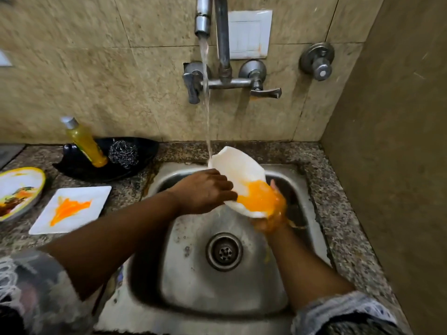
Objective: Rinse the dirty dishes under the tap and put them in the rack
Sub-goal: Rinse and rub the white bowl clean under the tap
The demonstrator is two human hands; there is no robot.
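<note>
White plate under the running tap

Both hands, left hand [205, 189] and right hand [271, 213], have fingers clamped on the white plate [239, 172], tilted over the sink [242, 293].

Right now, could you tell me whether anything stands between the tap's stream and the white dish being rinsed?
Nothing visible does. The water falls straight from the tap onto the upper edge of the dish, tilted over the sink. The left hand holds its side and the right hand its lower, orange-smeared end, both clear of the stream.
</note>
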